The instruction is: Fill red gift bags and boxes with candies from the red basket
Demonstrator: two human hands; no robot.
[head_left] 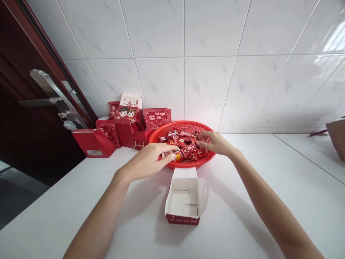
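Observation:
A red plastic basket (188,125) holds a heap of small wrapped candies (188,149), mostly red. Over its left side reaches my left hand (151,160), fingers stretched and thumb apart, close to a candy with a yellow patch on its wrapper. My right hand (215,142) comes in over the right rim, its fingers parted among the candies; I see nothing held in it. In front of the basket stands an open box (183,218), dark red outside and white inside, with its flaps folded out and no candies visible inside.
Several red gift boxes (125,131) are grouped at the back left, against the white tiled wall (205,86). Left of the white table (231,201) is a dark door with a metal handle (51,90). Part of a brown box (336,138) shows at the right edge.

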